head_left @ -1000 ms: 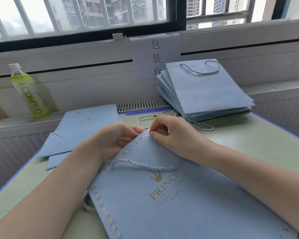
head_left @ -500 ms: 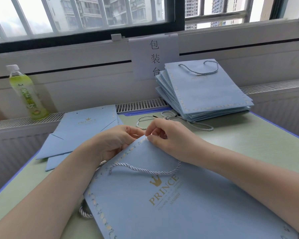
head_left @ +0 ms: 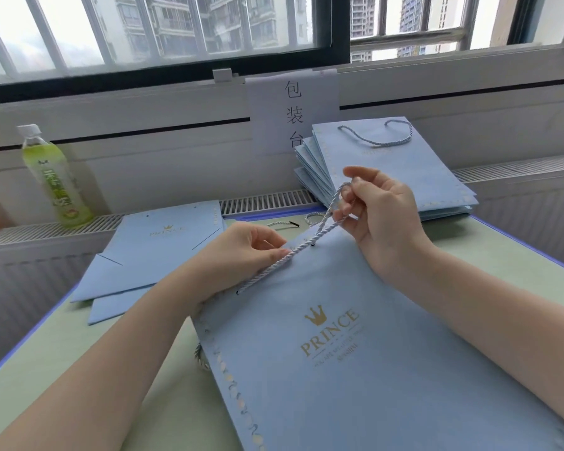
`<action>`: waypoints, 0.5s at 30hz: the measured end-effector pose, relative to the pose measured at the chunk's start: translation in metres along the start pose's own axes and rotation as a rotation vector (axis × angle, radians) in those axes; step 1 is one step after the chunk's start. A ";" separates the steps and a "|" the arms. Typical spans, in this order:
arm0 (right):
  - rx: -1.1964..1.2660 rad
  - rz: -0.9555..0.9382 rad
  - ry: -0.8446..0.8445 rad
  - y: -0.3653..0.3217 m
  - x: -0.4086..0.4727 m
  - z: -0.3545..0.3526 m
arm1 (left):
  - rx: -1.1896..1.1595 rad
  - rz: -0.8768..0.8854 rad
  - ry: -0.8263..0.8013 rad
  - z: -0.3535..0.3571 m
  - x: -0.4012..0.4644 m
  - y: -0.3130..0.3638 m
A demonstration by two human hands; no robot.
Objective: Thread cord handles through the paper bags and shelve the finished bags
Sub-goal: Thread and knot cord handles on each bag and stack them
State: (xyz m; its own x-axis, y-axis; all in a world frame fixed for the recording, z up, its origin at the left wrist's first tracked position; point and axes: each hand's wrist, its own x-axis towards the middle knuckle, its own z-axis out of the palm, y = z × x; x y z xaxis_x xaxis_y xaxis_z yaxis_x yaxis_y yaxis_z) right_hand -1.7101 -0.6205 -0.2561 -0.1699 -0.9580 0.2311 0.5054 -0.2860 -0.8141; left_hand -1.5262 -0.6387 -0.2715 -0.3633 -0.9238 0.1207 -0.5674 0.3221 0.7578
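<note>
Currently right hand (head_left: 380, 216) pinching cord (head_left: 293, 252) at frame centre, pulled up from bag (head_left: 355, 353), left hand (head_left: 241, 252) gripping bag's top edge, finished stack (head_left: 394, 170) upper right.

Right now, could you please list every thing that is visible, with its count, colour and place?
paper bag being threaded: one, light blue with gold PRINCE print, flat on the table in front.
cord handle: one, pale blue-white twisted, running from the bag's holes up to the right hand.
finished bags: one stack, exact count unclear, light blue, back right, leaning on the sill.
unthreaded bags: at least two, light blue, flat at back left.
loose cords: a few, pale, behind the hands.
bottle: one, green drink, white cap, on the left ledge.
paper sign: one, white, under the window.
table: one, pale green, blue edge.
left hand: pinches the bag's top edge.
right hand: pinches the cord, raised.
</note>
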 end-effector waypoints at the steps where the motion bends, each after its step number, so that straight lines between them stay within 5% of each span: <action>1: -0.024 -0.007 -0.002 0.001 -0.001 0.000 | 0.076 0.039 0.026 0.001 0.000 0.001; 5: -0.262 -0.184 -0.073 0.003 -0.001 -0.001 | 0.169 0.165 0.266 -0.001 0.003 -0.003; 8: -0.940 -0.361 -0.107 0.005 0.004 -0.006 | 0.267 0.207 0.559 -0.008 0.000 -0.003; 11: -1.378 -0.216 -0.201 0.004 0.008 -0.013 | 0.396 0.216 0.816 -0.013 -0.007 0.002; 15: -1.144 0.108 -0.284 -0.005 0.009 -0.014 | 0.455 0.159 0.852 -0.017 -0.002 -0.011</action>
State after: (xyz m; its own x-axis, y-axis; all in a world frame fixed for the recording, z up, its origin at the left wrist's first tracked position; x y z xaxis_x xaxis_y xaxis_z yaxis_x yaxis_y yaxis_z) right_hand -1.7265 -0.6274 -0.2571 0.0941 -0.9878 0.1243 -0.5701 -0.1558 -0.8066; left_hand -1.5072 -0.6441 -0.2690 0.0937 -0.6451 0.7584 -0.8536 0.3400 0.3946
